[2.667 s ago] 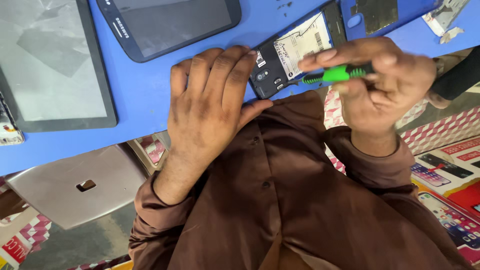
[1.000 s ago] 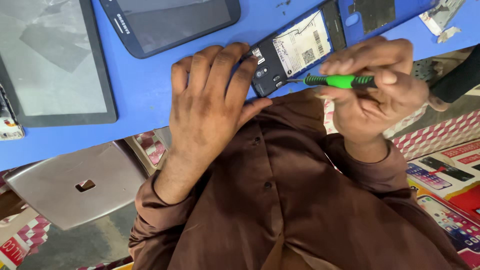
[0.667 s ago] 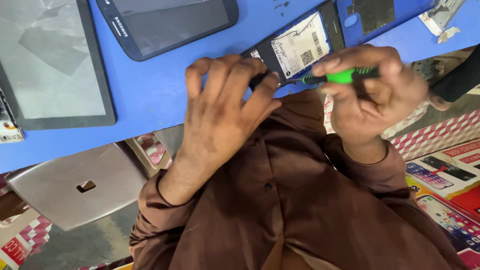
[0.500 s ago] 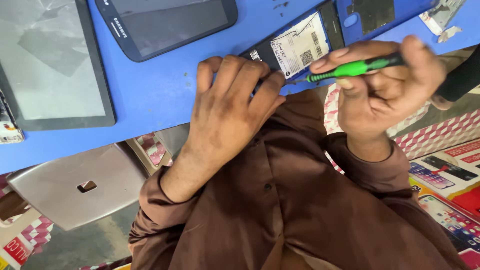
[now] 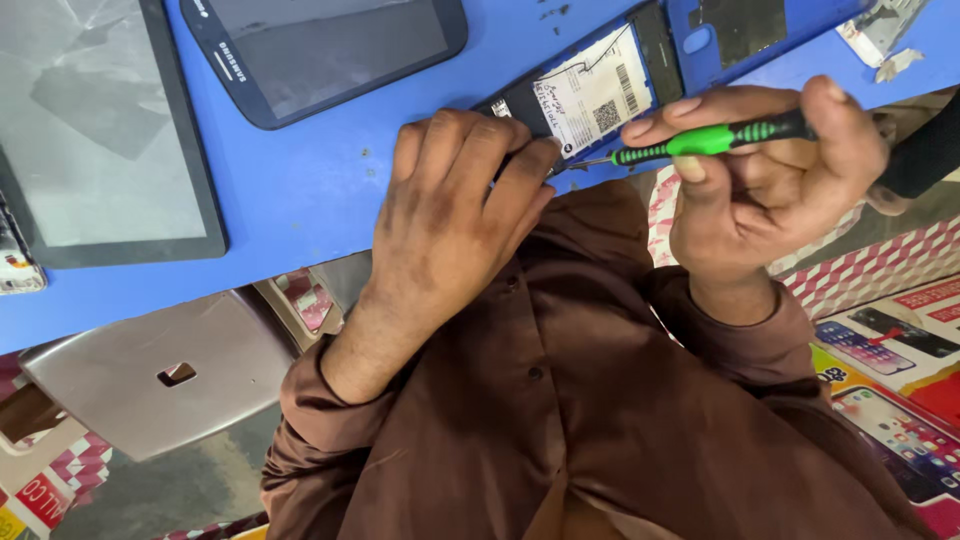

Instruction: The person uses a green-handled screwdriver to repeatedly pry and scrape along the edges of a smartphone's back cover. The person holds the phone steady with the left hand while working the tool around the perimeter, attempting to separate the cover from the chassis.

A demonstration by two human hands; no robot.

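An opened phone (image 5: 600, 90) with a white battery label lies on the blue table (image 5: 300, 190) near its front edge. My left hand (image 5: 450, 210) rests palm down over the phone's near end, fingers together on it. My right hand (image 5: 770, 170) grips a green-handled screwdriver (image 5: 700, 140), held almost flat. Its metal tip reaches the phone's near edge beside my left fingertips.
A dark tablet (image 5: 330, 50) lies at the back centre and a grey cracked screen panel (image 5: 90, 130) at the left. A blue cover piece (image 5: 760, 25) lies right of the phone. A metal stool (image 5: 160, 370) stands below the table at the left. Printed boxes (image 5: 890, 350) sit at the right.
My left hand has slid right and forward over the phone's end. My right hand has lifted and tilted the screwdriver, with the tip still at the phone's edge.
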